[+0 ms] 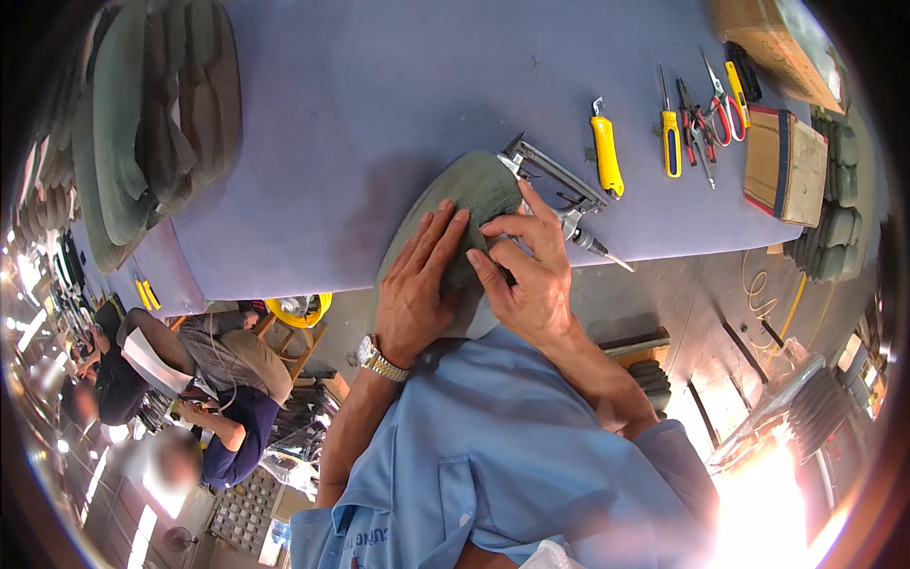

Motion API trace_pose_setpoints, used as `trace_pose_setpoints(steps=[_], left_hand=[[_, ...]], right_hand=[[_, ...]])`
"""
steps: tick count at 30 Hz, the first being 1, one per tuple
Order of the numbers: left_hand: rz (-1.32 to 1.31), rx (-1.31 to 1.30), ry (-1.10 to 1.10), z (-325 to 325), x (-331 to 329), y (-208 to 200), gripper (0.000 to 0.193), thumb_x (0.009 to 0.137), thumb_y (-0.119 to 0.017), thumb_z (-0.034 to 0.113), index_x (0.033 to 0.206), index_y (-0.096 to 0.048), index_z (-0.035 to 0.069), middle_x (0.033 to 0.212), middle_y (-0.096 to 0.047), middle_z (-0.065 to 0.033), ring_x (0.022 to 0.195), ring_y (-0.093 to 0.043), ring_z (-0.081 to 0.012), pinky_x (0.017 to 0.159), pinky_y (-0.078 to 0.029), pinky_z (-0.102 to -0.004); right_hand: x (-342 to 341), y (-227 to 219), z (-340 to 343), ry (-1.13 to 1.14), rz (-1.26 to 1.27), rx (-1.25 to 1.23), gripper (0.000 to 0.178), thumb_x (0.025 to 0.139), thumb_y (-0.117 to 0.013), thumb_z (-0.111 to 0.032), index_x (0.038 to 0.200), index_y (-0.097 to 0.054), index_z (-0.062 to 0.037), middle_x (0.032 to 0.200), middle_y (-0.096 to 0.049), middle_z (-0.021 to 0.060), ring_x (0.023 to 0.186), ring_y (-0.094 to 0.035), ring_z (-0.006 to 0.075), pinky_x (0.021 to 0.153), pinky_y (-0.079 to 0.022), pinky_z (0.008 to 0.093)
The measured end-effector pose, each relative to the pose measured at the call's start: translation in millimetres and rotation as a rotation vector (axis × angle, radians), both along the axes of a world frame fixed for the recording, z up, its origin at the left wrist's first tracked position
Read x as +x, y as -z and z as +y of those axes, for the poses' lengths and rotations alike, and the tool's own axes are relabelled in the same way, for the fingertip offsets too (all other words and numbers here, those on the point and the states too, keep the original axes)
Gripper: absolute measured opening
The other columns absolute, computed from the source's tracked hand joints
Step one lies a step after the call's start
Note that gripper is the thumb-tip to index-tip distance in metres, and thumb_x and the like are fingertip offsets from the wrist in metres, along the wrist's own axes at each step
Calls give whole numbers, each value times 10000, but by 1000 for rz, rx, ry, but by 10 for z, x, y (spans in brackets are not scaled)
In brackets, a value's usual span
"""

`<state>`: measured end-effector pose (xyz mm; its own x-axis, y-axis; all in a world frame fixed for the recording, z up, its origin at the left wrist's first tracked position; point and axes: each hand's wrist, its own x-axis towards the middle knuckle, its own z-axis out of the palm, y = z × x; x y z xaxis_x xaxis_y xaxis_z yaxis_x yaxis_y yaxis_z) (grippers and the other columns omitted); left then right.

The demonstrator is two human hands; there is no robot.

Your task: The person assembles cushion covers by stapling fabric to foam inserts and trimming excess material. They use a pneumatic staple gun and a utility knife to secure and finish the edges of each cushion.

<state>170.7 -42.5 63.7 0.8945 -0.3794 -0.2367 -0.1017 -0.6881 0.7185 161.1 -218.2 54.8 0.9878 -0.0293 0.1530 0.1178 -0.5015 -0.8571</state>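
Left hand: the left hand (417,280) lies flat, fingers extended, on the left side of the green pad.
Right hand: the right hand (538,270) is bent, thumb and fingertips at the pad's right side; whether it pinches the material cannot be told.
Green pad: the green pad (474,182) is at the near edge of the blue-grey table (313,133), under the hands.
Stapler: a metal staple gun (566,175) lies just beside the pad's far right end.
Far right carton: a large cardboard box (782,47) stands at the far corner; its contents cannot be made out.
Right box: a smaller brown box (804,171) with dark blue trim sits nearer; its inside is hidden.
Yellow container: a round yellow-rimmed container (325,311) stands near left, off the table, with pale things inside, too small to identify.
Left pile: dark green pads (118,133) are heaped at the far left.
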Motion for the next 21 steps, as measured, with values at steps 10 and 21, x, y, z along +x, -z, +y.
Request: trace_pose_setpoints(steps=[10,21], left_hand=[[-64,-25,10,18,-54,26,884,728,-648,-119,1547,-501,179,1621,-451,-116,1481,-435,-367,1156,-433,-484],[-113,-22,11,33,-99,25,890,733,-653,-116,1515,-548,295,1615,-464,-88,1447,-481,-365,1130,-467,-505]], right_hand=[[-25,-52,9,-34,12,-25,226,903,-748,-55,724,-628,13,1049,-687,133,1394,-482,470,1099,-466,552],[-114,19,19,15,17,101,132,877,-720,21,768,-649,44,1184,-621,180,1408,-463,490,1082,-478,516]])
